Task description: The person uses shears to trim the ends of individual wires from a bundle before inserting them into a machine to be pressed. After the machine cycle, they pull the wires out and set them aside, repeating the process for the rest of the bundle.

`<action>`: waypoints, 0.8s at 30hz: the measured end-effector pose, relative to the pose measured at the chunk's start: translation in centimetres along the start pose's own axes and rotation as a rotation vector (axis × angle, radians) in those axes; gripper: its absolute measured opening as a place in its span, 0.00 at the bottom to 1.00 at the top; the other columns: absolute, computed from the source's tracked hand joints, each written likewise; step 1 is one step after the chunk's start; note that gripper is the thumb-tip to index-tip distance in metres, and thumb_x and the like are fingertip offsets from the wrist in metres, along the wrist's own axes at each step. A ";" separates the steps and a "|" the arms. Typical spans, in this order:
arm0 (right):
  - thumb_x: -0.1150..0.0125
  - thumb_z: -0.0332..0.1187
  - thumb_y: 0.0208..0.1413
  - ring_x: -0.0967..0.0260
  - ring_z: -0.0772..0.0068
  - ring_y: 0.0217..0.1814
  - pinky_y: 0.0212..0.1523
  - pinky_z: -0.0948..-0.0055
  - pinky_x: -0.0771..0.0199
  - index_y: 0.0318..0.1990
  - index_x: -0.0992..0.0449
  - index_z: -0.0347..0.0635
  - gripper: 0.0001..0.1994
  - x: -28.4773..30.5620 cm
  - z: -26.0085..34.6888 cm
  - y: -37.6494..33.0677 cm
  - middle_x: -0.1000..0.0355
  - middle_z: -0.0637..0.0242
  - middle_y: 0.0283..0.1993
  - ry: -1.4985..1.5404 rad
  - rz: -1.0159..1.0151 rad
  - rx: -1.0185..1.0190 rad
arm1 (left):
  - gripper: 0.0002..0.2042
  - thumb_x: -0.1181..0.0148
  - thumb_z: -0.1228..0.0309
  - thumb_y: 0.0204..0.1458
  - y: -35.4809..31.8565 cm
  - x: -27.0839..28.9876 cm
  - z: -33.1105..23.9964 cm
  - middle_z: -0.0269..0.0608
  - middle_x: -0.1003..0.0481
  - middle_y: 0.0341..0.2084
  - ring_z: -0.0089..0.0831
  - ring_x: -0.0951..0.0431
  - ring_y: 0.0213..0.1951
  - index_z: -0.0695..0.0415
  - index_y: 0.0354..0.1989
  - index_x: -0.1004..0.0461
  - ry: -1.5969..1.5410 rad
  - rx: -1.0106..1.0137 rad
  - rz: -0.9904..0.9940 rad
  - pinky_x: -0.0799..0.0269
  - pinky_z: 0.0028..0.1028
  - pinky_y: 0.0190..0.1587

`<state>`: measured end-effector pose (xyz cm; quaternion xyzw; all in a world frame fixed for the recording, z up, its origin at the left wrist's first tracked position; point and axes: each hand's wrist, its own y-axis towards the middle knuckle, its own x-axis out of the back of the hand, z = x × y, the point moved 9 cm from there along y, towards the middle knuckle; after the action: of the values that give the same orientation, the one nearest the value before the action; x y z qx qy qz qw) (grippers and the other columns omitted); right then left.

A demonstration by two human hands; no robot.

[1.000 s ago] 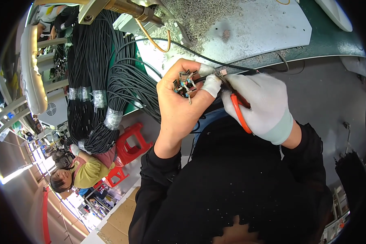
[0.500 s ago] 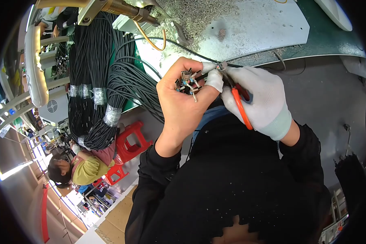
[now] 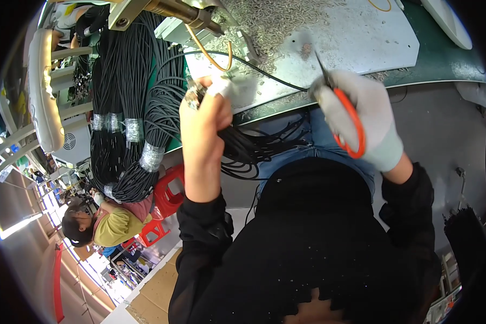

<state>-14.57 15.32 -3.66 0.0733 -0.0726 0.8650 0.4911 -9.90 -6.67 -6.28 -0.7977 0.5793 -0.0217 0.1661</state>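
Long white lamp (image 3: 40, 92) at far left, lit along one edge; pale vented box (image 3: 70, 144) nearby. Below, co-worker in yellow-green top (image 3: 115, 230), beside red plastic stools (image 3: 164, 204). Brown cardboard (image 3: 154, 283) at lower left, grey floor (image 3: 429, 127) right.

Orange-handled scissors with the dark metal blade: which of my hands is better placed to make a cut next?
Probably your right. The white-gloved right hand grips the orange-handled scissors, with their dark metal blade pointing forward, away from you. Your left hand is closed around small metal cable connectors.
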 end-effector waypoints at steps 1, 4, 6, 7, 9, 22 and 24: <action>0.46 0.36 0.55 0.38 0.78 0.15 0.19 0.79 0.38 0.34 0.26 0.36 0.11 0.0 -0.2 0.9 0.33 0.67 0.18 0.074 0.041 -0.117 | 0.06 0.41 0.76 0.52 0.7 0.8 0.5 0.26 0.34 0.20 0.13 0.41 0.19 0.60 0.38 0.29 -0.185 0.062 0.027 0.47 0.15 0.20; 0.46 0.38 0.56 0.39 0.78 0.12 0.17 0.80 0.39 0.32 0.26 0.36 0.12 0.2 -0.1 3.8 0.34 0.68 0.16 0.107 0.083 -0.155 | 0.06 0.43 0.75 0.53 2.5 -1.5 -0.6 0.26 0.36 0.19 0.13 0.43 0.18 0.60 0.39 0.30 -0.139 0.089 0.096 0.50 0.15 0.19; 0.46 0.39 0.56 0.40 0.78 0.10 0.15 0.81 0.40 0.30 0.27 0.37 0.13 -0.5 0.5 6.7 0.35 0.68 0.14 0.008 0.126 -0.043 | 0.07 0.44 0.75 0.54 3.7 -1.7 -0.6 0.26 0.37 0.19 0.14 0.44 0.17 0.60 0.40 0.31 -0.118 0.109 0.122 0.51 0.16 0.18; 0.46 0.39 0.56 0.40 0.78 0.10 0.15 0.81 0.40 0.30 0.27 0.37 0.13 -0.7 0.6 7.8 0.35 0.68 0.14 0.008 0.124 -0.044 | 0.07 0.43 0.74 0.54 4.1 -1.8 -0.6 0.27 0.36 0.19 0.14 0.43 0.17 0.60 0.39 0.31 -0.083 0.111 0.141 0.51 0.16 0.18; 0.45 0.38 0.56 0.38 0.78 0.12 0.15 0.80 0.38 0.30 0.28 0.37 0.12 -2.4 0.8 9.4 0.34 0.68 0.15 -0.014 0.265 -0.082 | 0.07 0.41 0.73 0.54 5.0 -1.9 -0.6 0.27 0.36 0.19 0.14 0.42 0.17 0.60 0.38 0.31 -0.009 0.118 0.178 0.51 0.16 0.17; 0.42 0.36 0.59 0.30 0.76 0.20 0.16 0.78 0.33 0.48 0.27 0.34 0.15 -4.8 -4.7 11.4 0.27 0.64 0.25 0.443 0.586 0.095 | 0.09 0.38 0.69 0.52 7.1 -1.2 -1.6 0.29 0.36 0.14 0.15 0.40 0.14 0.61 0.28 0.30 0.323 0.059 0.234 0.47 0.16 0.16; 0.43 0.35 0.59 0.31 0.76 0.19 0.16 0.78 0.33 0.48 0.27 0.35 0.14 -4.8 -5.2 11.5 0.27 0.64 0.25 0.476 0.556 0.062 | 0.10 0.37 0.68 0.52 7.4 -1.2 -1.5 0.29 0.35 0.14 0.15 0.40 0.14 0.62 0.29 0.29 0.361 0.071 0.243 0.47 0.16 0.16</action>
<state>-22.31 6.47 -10.36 -0.1375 0.0529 0.9601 0.2377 -17.44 -7.95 -6.79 -0.6987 0.6905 -0.1644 0.0890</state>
